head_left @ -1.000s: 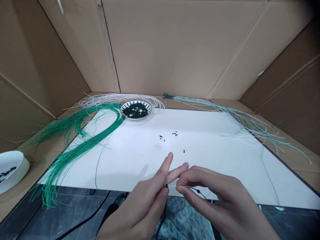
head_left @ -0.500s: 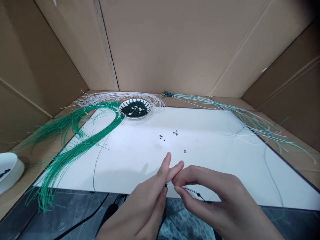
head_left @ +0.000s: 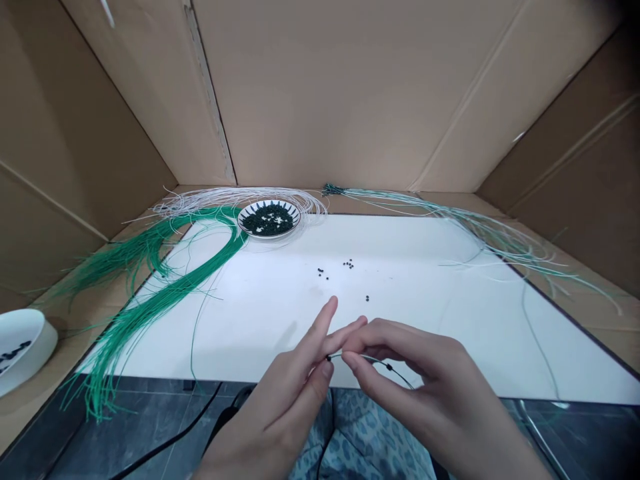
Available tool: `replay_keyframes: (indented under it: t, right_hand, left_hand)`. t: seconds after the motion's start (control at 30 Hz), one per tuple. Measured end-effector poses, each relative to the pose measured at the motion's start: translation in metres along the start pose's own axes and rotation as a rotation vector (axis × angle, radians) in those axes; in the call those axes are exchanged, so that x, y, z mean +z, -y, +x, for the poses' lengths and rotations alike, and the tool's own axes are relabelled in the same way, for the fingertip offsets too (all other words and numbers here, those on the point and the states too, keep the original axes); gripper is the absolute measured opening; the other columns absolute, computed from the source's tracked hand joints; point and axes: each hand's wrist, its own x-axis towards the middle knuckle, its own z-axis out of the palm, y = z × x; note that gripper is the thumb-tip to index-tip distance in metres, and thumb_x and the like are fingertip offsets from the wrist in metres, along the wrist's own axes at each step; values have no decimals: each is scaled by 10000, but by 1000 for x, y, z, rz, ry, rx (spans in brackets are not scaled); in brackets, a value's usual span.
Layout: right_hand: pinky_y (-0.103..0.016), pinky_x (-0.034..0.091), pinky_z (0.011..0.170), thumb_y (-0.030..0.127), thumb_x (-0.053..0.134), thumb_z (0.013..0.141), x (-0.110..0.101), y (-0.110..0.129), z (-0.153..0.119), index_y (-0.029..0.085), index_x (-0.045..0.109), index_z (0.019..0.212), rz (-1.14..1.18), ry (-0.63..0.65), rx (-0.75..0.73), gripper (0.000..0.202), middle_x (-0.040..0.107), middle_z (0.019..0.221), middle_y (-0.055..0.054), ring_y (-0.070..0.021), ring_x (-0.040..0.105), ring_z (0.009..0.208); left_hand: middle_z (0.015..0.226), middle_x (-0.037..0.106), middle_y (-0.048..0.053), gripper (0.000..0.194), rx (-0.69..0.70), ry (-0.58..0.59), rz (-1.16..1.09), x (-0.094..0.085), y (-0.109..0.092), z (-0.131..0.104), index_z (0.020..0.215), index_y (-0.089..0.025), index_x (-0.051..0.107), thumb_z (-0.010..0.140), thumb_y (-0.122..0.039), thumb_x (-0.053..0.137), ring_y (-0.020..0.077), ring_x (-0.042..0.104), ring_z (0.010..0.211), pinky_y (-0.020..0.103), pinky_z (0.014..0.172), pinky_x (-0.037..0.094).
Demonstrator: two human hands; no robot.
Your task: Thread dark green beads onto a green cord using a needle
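My left hand (head_left: 297, 383) pinches a tiny black bead (head_left: 329, 359) between its thumb and a finger, with the forefinger stretched out. A thin pale green cord (head_left: 367, 359) runs from that bead into my right hand (head_left: 400, 367), whose thumb and forefinger are closed on it. Farther along the cord, right of those fingertips, sits another small black bead or knot (head_left: 389, 367). Whether the cord passes through the bead at my left thumb is hidden. Both hands are held at the near edge of the white board (head_left: 280, 300).
Small black beads (head_left: 349, 264) lie loose on the board. Behind them stands a patterned dish (head_left: 299, 223) of dark beads. Green strands (head_left: 185, 280) and white strands (head_left: 200, 198) lie left; a knotted cord bundle (head_left: 430, 205) lies right. A white bowl (head_left: 45, 353) is far left. Cardboard walls (head_left: 350, 93) surround the board.
The view has shifted slightly. Both hands are a little higher in the picture, and the left thumb has come up against its finger at the bead. The right hand keeps its pinch.
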Motion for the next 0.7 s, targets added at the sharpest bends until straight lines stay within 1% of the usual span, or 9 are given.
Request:
replay_keyframes:
  t: [0.1,0.17,0.27,0.33,0.4,0.47,0.6,0.7]
  right_hand:
    - [-149,504,700,112,589,906,2,-1,-2,259,686,817,14,-2,49,197,696,798,57,-112,623,745]
    - [-170,474,647,124,582,879,4,-2,-3,243,642,765,38,-17,115,176,638,750,51,-121,577,716]
    - [-206,430,622,168,570,869,7,-4,-3,226,610,739,83,-14,213,148,575,724,39,-134,522,706]
    - [-215,423,637,200,567,875,9,-6,-4,219,597,735,110,-2,241,144,559,722,37,-136,510,708]
    - [-218,429,660,230,566,884,11,-8,-5,215,591,737,125,-9,241,150,569,728,35,-137,523,718]
    - [-222,443,680,246,561,892,13,-11,-6,213,600,747,120,-33,225,154,588,740,28,-143,544,732]
    - [-241,480,713,243,564,885,18,-17,-10,216,609,758,95,-93,191,137,610,755,17,-158,579,744]
    - [-244,508,733,232,571,868,20,-17,-11,215,616,761,114,-118,191,117,632,756,17,-159,610,747]
  left_hand:
    - [1543,547,-146,486,-44,9,-71,-1,0,0,1504,-538,418,1043,-428,526,225,352,1526,457,1292,151]
    - [1523,573,-148,473,-50,-3,-103,0,0,0,1485,-550,448,1039,-420,539,230,340,1532,479,1294,126]
    - [1492,613,-122,455,-29,-42,-122,3,-1,-2,1471,-529,490,1041,-388,534,251,370,1516,515,1288,121]
    - [1472,637,-98,454,-18,-57,-105,4,-1,-2,1476,-506,499,1045,-364,521,261,387,1506,533,1284,113]
    - [1463,646,-91,448,-13,-66,-77,5,-2,-2,1471,-499,511,1047,-357,514,266,386,1506,539,1282,112]
    - [1463,644,-102,445,-19,-65,-61,4,-1,-1,1464,-524,506,1046,-373,516,265,387,1506,537,1280,125]
    - [1490,617,-121,456,-39,-31,-21,3,2,0,1472,-577,454,1031,-479,518,257,386,1506,527,1281,135]
    - [1516,590,-122,480,-35,-8,1,2,4,1,1487,-589,415,1017,-542,504,259,366,1516,551,1281,104]
